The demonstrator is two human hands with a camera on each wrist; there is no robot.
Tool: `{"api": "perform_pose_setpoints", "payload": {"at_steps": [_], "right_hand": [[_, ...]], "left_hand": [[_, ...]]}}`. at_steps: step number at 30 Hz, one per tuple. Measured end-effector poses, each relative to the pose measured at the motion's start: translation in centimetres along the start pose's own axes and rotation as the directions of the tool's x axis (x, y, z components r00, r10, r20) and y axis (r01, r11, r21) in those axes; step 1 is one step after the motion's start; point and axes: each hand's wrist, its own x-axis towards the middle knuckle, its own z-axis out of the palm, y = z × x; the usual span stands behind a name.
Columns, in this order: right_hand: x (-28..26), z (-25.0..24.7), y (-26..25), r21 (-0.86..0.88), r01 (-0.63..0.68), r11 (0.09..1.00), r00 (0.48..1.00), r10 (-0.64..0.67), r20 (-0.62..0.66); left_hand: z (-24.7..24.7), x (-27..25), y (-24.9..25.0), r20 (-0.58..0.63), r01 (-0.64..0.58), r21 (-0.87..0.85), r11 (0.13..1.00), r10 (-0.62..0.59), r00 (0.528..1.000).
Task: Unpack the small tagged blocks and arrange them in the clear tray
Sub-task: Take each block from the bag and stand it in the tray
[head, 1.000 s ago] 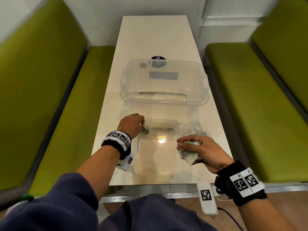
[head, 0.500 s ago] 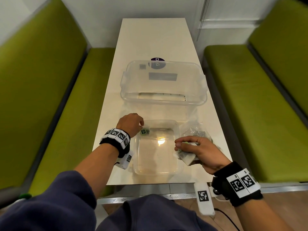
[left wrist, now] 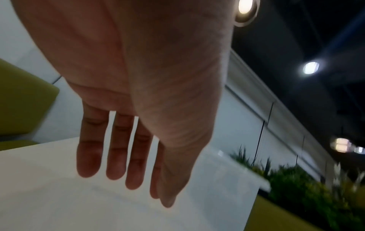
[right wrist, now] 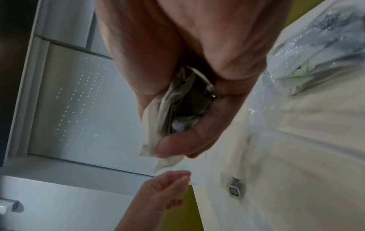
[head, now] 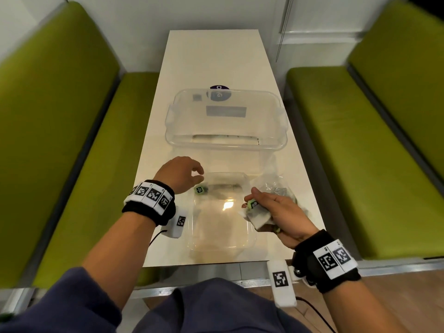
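Observation:
A small green tagged block [head: 199,189] lies in the far-left corner of the small clear tray [head: 221,248]; the right wrist view shows the block [right wrist: 235,189] too. My left hand [head: 195,175] hovers just above it, fingers [left wrist: 116,165] straight and holding nothing. At the tray's right edge, my right hand [head: 254,200] grips a crumpled pale packet [head: 260,218] in its palm. Its thumb and fingertips pinch a second green tagged block [head: 252,204]. In the right wrist view only the packet [right wrist: 169,115] shows in the hand.
A large clear bin [head: 225,121] stands behind the tray on the narrow white table [head: 213,56]. A crinkled plastic bag [head: 271,186] with more dark pieces lies right of the tray. Green benches [head: 360,152] flank the table.
My left hand has let go of the block in the tray's far-left corner and lifted off it. My right hand has worked a second block out to its fingertips.

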Motion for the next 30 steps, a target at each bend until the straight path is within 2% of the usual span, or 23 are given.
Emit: {"api": "perform_pose_setpoints", "payload": {"at_steps": [4,6,8,11,14,17,21,25,30], "right_hand": [[0.3,0.8,0.0,0.074,-0.017,0.997,1.000,0.018,-0.008],[0.3,1.2,0.0,0.106,-0.018,0.994,1.000,0.019,-0.006],[0.5,1.5,0.0,0.133,-0.011,0.991,1.000,0.011,-0.001],[0.4,1.7,0.0,0.155,0.004,0.988,1.000,-0.003,-0.004],[0.1,1.9,-0.1,0.158,0.025,0.987,1.000,-0.025,0.002],[-0.3,1.9,-0.3,0.218,0.021,0.976,1.000,-0.023,0.007],[-0.5,1.4,-0.2,0.313,-0.014,0.950,0.999,0.001,0.040],[-1.0,0.8,-0.3,0.364,-0.047,0.930,0.998,0.026,0.062],[-1.6,0.0,-0.4,0.418,-0.075,0.905,0.990,0.019,0.138]], "left_hand": [[-2.7,-3.1,3.4,-0.042,-0.114,-0.258,0.959,0.107,0.993],[-3.7,-4.8,5.3,-0.016,-0.165,-0.374,0.913,0.171,0.985],[-4.2,-6.2,6.9,0.031,-0.198,-0.419,0.886,0.232,0.972],[-3.5,-7.8,8.7,0.104,-0.269,-0.362,0.893,0.325,0.940],[-1.9,-8.5,9.8,0.096,-0.366,-0.209,0.907,0.391,0.915],[-0.8,-8.5,10.0,0.022,-0.378,-0.190,0.906,0.388,0.921],[-0.4,-8.6,10.0,-0.038,-0.330,-0.358,0.873,0.339,0.940],[-0.4,-8.9,10.2,-0.070,-0.243,-0.495,0.834,0.240,0.968],[0.2,-8.9,10.2,-0.042,-0.190,-0.648,0.738,0.214,0.976]]}}
